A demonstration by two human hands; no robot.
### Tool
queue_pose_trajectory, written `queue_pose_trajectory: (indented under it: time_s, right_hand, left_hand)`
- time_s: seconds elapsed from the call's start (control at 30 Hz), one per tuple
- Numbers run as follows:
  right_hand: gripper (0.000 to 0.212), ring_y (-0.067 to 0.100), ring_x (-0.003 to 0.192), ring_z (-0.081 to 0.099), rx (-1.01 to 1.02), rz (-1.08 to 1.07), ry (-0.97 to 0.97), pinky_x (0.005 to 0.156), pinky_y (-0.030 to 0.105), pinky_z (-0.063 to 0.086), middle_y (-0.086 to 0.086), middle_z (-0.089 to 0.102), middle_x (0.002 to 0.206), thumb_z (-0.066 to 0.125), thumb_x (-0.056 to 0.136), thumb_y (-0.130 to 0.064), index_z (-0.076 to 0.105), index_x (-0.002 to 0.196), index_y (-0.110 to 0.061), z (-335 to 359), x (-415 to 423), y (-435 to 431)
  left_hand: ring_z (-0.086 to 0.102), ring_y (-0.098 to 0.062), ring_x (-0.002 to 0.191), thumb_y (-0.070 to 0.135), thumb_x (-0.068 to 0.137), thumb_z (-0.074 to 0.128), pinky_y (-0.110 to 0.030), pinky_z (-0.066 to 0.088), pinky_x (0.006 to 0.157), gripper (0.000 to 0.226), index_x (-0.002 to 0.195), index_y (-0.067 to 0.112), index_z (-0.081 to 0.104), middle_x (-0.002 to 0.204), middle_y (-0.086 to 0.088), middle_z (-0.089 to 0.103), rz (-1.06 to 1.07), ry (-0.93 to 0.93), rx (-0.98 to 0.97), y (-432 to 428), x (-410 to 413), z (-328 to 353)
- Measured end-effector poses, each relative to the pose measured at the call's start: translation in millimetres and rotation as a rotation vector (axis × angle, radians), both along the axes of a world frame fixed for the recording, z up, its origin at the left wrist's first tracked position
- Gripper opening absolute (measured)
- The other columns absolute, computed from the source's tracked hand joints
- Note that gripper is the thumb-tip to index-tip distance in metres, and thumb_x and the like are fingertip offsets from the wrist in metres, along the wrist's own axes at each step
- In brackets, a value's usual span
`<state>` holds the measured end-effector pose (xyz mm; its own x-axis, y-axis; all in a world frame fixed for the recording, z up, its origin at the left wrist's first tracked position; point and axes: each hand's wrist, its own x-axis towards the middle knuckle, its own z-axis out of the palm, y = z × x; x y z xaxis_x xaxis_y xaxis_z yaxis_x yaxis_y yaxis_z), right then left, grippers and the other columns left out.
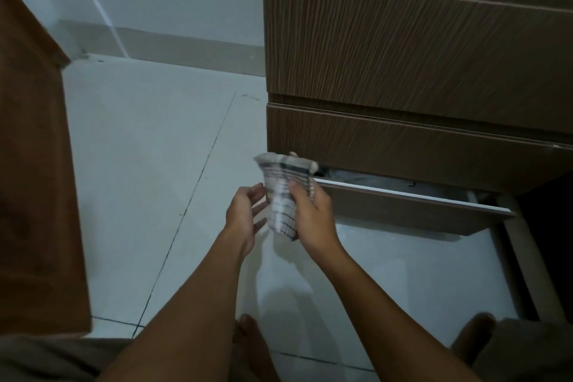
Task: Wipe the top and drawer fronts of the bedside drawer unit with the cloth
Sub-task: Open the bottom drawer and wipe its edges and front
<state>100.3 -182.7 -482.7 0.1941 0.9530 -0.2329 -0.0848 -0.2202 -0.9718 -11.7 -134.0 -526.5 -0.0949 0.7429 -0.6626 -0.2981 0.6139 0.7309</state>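
The right hand [311, 214] grips a folded checked cloth [283, 192], thumb across its front and fingers wrapped behind, where they are mostly hidden; one fingertip shows above the cloth's top edge. The cloth is held upright in the air just in front of the drawer unit's [418, 49] lower left corner, near the bottom drawer [412, 211] but apparently not touching it. The left hand [245, 211] is open, fingers loosely spread, palm turned toward the cloth and just beside it; whether the fingertips touch the fabric is hard to tell.

The bottom drawer stands pulled out; its contents are dark and cannot be made out. The unit's top is cut off by the upper edge. A brown wooden panel [34, 164] fills the left side. Bare toes [248, 338] show on the pale tiled floor [148, 149].
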Motion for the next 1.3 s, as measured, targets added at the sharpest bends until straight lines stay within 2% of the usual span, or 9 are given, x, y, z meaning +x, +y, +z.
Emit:
queue_pose_trajectory:
  time_s: [0.2,0.33,0.43,0.67,0.8,0.93,1.07,1.13,1.3]
  right_hand:
    - [0.017,0.016,0.097,0.069,-0.144,-0.218,0.003,0.095,0.043,0.053,-0.001,0.073,0.105,0.051,0.099,-0.024,0.066,0.106,-0.025,-17.9,50.2,-43.0]
    - [0.026,0.012,0.097,0.064,0.01,-0.308,-0.335,0.088,0.037,0.054,-0.003,0.068,0.107,0.05,0.099,-0.019,0.06,0.123,-0.025,-24.9,64.7,-55.4]
    - [0.052,0.016,0.116,0.055,0.218,-0.398,-0.714,0.097,0.032,0.049,0.003,0.058,0.127,0.053,0.088,0.004,0.05,0.137,-0.016,-22.3,70.2,-47.7]
    - [0.061,0.023,0.14,0.038,0.154,0.005,-1.121,0.121,0.041,0.013,0.007,0.049,0.146,0.064,0.082,0.003,0.049,0.139,-0.012,-32.8,37.6,2.1]
    - [0.058,0.02,0.139,0.039,0.251,0.24,-1.028,0.121,0.033,0.005,0.008,0.049,0.146,0.056,0.085,0.004,0.049,0.14,-0.011,-25.3,0.9,20.8]
    - [0.051,0.016,0.127,0.05,0.156,0.366,-0.55,0.109,0.03,0.038,0.004,0.054,0.14,0.047,0.092,-0.002,0.049,0.14,-0.019,-7.7,-10.1,22.7]
    - [0.027,0.001,0.099,0.065,0.106,0.167,-0.225,0.085,0.018,0.053,-0.007,0.068,0.111,0.048,0.101,-0.022,0.058,0.126,-0.027,-13.5,3.2,-9.5]
    - [0.027,-0.001,0.093,0.066,0.007,0.04,-0.151,0.08,0.015,0.054,-0.012,0.068,0.104,0.048,0.101,-0.023,0.058,0.126,-0.029,-26.0,17.3,-30.0]
    - [0.025,0.018,0.105,0.066,-0.162,-0.334,-0.045,0.097,0.041,0.052,0.004,0.068,0.117,0.048,0.101,-0.015,0.061,0.122,-0.018,-65.3,60.0,-67.5]
  left_hand:
    - [0.06,-0.021,0.11,0.045,0.091,0.059,-0.041,0.047,0.102,0.034,0.116,0.024,0.064,0.116,-0.002,0.066,-0.112,0.328,0.156,-5.3,15.2,9.4]
    - [0.057,-0.025,0.118,0.044,0.091,0.059,-0.044,0.045,0.104,0.043,0.126,0.018,0.061,0.128,-0.004,0.062,-0.079,0.31,0.103,-3.4,20.8,12.9]
    - [0.058,-0.024,0.114,0.044,0.094,0.053,-0.043,0.047,0.101,0.04,0.125,0.019,0.059,0.125,-0.004,0.062,-0.057,0.275,0.073,-2.1,18.3,14.5]
    - [0.058,-0.02,0.11,0.035,0.101,0.025,-0.044,0.042,0.102,0.042,0.114,0.022,0.063,0.117,0.001,0.064,-0.081,0.124,0.045,-2.0,10.1,16.8]
    - [0.062,-0.022,0.101,0.034,0.096,0.025,-0.043,0.047,0.093,0.046,0.113,0.016,0.064,0.111,-0.008,0.069,-0.011,0.061,0.015,0.2,6.1,15.4]
    - [0.064,-0.026,0.092,0.034,0.096,0.025,-0.042,0.051,0.081,0.046,0.105,0.015,0.066,0.105,-0.012,0.069,-0.001,-0.016,0.022,0.1,0.1,14.0]
    - [0.064,-0.026,0.095,0.033,0.094,0.036,-0.039,0.051,0.079,0.038,0.106,0.013,0.067,0.112,-0.01,0.069,-0.144,-0.007,-0.016,-1.1,-4.3,13.0]
    - [0.062,-0.019,0.107,0.037,0.096,0.047,-0.042,0.049,0.092,0.03,0.113,0.021,0.065,0.118,0.001,0.067,-0.209,0.118,0.044,0.8,-2.8,13.0]
    - [0.059,-0.024,0.114,0.039,0.093,0.058,-0.045,0.047,0.1,0.046,0.133,0.018,0.055,0.132,-0.005,0.059,-0.198,0.301,0.087,-1.0,10.2,18.2]
